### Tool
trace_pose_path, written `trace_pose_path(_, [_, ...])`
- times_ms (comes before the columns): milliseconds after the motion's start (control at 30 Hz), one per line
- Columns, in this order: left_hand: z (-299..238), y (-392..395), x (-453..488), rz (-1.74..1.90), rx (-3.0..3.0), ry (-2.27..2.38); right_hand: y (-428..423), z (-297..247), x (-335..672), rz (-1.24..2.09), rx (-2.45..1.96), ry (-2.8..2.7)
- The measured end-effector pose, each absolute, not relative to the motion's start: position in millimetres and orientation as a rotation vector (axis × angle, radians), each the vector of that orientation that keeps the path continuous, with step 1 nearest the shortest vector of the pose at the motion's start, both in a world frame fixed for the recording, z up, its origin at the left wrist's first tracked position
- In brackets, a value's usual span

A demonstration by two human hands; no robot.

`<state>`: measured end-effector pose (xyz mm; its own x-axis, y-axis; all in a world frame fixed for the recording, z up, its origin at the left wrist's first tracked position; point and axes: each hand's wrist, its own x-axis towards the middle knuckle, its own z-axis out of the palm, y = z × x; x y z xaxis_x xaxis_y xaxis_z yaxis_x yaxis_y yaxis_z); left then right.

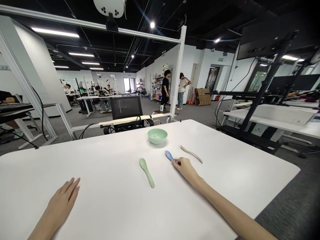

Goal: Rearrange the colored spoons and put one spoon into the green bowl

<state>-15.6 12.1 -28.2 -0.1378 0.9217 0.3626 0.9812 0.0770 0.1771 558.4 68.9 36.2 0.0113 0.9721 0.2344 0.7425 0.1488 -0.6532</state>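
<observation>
My right hand (186,168) has its fingers closed around the neck of a blue spoon (169,155), whose bowl points away from me. The rest of that handle is mostly hidden under the hand. To the left lies a green spoon (147,173), bowl end away from me. A beige utensil (191,153) with a curved handle rests to the right of the blue spoon; its far end is too small to identify. Behind the spoons stands a light green bowl (157,136). My left hand (61,201) lies flat on the tabletop at the left, fingers stretched out, holding nothing.
The white table (105,200) has rounded corners. Beyond its far edge are a metal frame (178,73) and a black mesh chair (127,107). A monitor stand (265,80) rises past the right edge. Several people are in the room behind.
</observation>
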Motion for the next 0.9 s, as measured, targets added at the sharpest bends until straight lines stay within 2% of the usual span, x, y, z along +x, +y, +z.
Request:
trace_pose_path(233, [-27.9, 13.6, -15.9, -0.542, -1.977, -2.171, 70.7, 39.4, 561.7, 0.342, -1.707, -1.797])
trace_pose_path(467, [-28.7, 14.1, -16.4, -0.538, -1.967, -2.141, 96.1, 56.9, 623.1, -0.093, -1.991, -1.694])
trace_pose_path(567, [-29.1, 13.7, -15.3, -0.547, -1.951, -2.155, 106.3, 50.5, 651.7, 0.065, -2.11, -1.694])
trace_pose_path(700, [-29.1, 12.8, -14.2, -0.567, -1.962, -2.158, 111.1, 36.2, 671.8, 0.275, -2.009, -1.596])
trace_pose_path(900, [-29.5, 12.8, -15.9, -0.549, -1.975, -2.152, 112.6, 31.5, 687.3, 0.235, -1.968, -1.499])
